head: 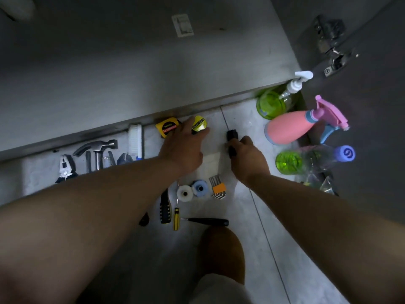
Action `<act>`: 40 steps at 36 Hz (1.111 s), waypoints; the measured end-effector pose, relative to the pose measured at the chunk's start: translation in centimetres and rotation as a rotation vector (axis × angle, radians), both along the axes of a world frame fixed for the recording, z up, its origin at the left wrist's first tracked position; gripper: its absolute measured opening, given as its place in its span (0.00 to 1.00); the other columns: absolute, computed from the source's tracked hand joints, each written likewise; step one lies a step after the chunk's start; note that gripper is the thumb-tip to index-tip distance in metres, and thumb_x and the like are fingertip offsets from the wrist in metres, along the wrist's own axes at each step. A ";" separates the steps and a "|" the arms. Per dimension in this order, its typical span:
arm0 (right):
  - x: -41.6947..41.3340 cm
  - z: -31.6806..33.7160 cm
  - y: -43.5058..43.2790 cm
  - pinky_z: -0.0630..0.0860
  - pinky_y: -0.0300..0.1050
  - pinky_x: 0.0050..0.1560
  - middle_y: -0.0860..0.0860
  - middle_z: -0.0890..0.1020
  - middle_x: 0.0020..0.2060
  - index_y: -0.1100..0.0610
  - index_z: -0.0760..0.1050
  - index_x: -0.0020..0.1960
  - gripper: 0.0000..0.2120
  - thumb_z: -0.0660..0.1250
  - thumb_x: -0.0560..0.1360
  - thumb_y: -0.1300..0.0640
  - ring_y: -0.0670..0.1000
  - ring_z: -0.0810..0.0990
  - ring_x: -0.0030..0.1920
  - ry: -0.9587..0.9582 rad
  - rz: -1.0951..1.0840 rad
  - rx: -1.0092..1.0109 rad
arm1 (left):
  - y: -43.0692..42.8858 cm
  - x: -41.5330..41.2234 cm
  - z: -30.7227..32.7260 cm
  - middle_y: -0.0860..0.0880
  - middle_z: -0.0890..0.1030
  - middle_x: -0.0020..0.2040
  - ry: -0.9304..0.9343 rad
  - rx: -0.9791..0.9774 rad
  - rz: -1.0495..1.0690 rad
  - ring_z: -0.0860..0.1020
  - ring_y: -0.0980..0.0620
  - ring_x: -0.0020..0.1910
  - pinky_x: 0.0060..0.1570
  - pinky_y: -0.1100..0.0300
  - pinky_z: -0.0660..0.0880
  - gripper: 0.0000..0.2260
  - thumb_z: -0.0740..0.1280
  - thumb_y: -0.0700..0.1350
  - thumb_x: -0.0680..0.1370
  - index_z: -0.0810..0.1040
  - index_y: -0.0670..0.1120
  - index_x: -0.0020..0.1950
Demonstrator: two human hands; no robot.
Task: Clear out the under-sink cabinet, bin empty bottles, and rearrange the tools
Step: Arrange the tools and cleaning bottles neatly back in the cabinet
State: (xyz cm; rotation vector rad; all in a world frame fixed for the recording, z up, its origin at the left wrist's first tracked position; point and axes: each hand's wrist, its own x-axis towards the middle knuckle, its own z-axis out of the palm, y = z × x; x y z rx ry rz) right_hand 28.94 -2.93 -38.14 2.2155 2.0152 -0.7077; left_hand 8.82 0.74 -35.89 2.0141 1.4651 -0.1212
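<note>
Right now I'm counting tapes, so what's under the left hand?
The left hand partly covers a boxy yellow tape measure, a round yellow tape and a white sheet; what its fingertips touch is hidden.

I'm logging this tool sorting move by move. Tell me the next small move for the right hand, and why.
Probably lower the black tool onto the floor tile and let go. The right hand grips it beside the yellow tape measures under the left hand, lined along the cabinet base, so placing it there would extend that row.
</note>
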 end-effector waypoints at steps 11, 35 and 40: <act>1.6 1.1 5.8 0.70 0.50 0.64 0.56 0.68 0.71 0.54 0.67 0.75 0.31 0.60 0.73 0.67 0.63 0.70 0.64 -0.066 -0.007 0.046 | 1.0 2.1 -0.5 0.46 0.45 0.84 0.113 -0.075 -0.133 0.63 0.38 0.77 0.70 0.49 0.67 0.33 0.65 0.49 0.81 0.56 0.46 0.83; -1.6 0.0 1.7 0.78 0.52 0.50 0.52 0.64 0.73 0.47 0.65 0.74 0.29 0.66 0.75 0.61 0.61 0.75 0.60 0.054 0.216 0.035 | -3.6 -6.7 0.8 0.48 0.76 0.62 -0.039 0.020 -0.256 0.76 0.46 0.62 0.61 0.50 0.75 0.17 0.65 0.40 0.79 0.78 0.49 0.67; -1.6 -0.1 0.8 0.77 0.53 0.42 0.58 0.67 0.62 0.51 0.69 0.65 0.18 0.65 0.76 0.59 0.64 0.79 0.46 0.002 0.008 0.053 | -5.1 -7.8 0.7 0.47 0.74 0.61 0.028 0.058 -0.202 0.76 0.46 0.58 0.56 0.51 0.77 0.18 0.65 0.44 0.80 0.75 0.48 0.70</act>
